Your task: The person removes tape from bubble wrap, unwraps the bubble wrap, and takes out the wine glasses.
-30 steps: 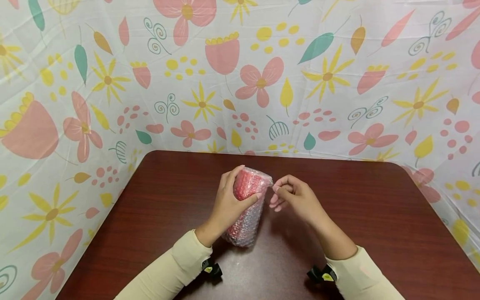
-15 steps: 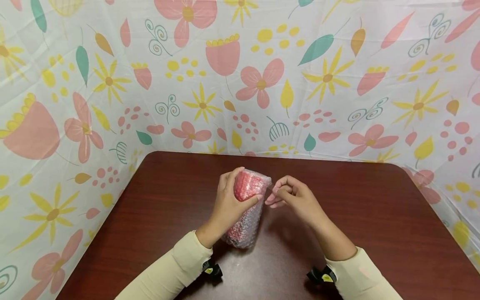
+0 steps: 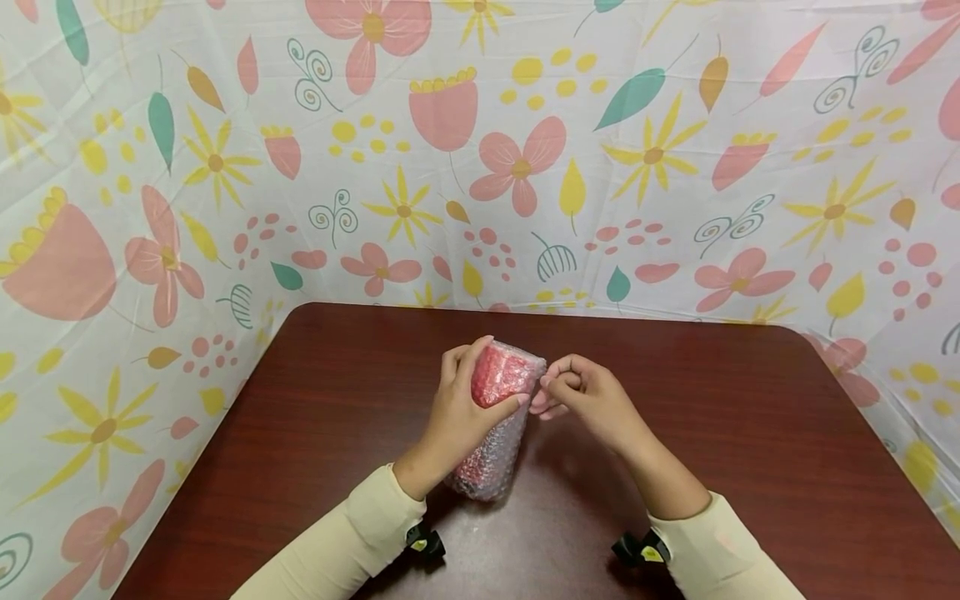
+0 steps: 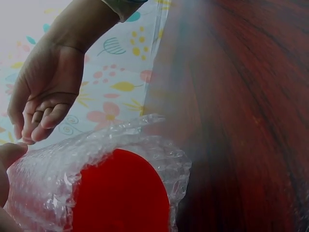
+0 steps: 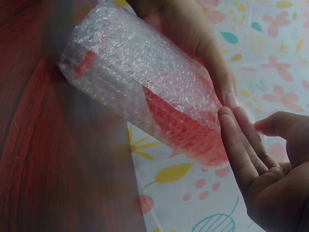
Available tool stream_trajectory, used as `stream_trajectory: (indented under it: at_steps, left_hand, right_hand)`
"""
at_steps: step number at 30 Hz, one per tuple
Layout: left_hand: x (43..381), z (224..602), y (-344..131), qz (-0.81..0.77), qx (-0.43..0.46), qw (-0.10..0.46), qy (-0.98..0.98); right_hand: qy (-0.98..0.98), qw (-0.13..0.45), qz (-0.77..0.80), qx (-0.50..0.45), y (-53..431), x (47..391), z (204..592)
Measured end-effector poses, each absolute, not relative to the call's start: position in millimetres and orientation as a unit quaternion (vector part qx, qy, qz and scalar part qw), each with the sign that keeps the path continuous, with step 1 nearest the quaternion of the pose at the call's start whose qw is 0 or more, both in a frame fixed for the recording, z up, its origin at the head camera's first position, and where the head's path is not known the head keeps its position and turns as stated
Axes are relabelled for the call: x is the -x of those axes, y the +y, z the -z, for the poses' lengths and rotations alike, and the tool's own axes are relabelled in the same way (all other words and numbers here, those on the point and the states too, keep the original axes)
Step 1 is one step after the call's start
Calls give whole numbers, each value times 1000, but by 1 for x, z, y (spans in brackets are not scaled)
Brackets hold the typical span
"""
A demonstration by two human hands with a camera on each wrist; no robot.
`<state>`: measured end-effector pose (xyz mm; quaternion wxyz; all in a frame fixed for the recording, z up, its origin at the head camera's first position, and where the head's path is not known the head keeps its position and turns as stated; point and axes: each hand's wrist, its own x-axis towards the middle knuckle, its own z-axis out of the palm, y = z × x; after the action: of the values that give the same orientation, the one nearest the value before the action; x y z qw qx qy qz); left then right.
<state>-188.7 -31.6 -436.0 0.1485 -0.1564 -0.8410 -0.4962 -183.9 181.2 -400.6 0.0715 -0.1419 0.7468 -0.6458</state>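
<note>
A red cylinder (image 4: 123, 193) stands tilted on end in a sleeve of clear bubble wrap (image 3: 498, 450). My left hand (image 3: 450, 417) grips its upper part, thumb across the near side and fingers around the far left. At the top right corner of the wrap, my right hand (image 3: 592, 404) pinches the edge between thumb and index finger, the other fingers lying against the wrapped side. The left wrist view shows the wrap jutting loosely past the cylinder's flat red end. In the right wrist view, the pinched edge is hidden behind the right fingers (image 5: 236, 140).
A dark reddish-brown wooden table (image 3: 337, 375) lies under both hands. Behind and beside it hangs a white floral cloth (image 3: 480, 208). Black wrist cameras are strapped below the left cuff (image 3: 425, 542) and the right cuff (image 3: 641, 550).
The right hand's fingers have shifted slightly left, closer against the wrapped side. The wrapped cylinder has moved very slightly within the view; the left hand keeps its grip.
</note>
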Motion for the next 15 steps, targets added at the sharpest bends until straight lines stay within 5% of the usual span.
stream_trajectory:
  at_steps: [15]
  left_hand:
    - [190,437,-30,502,170,136,-837]
  right_hand:
    - [740,78,640,194,184,184,401]
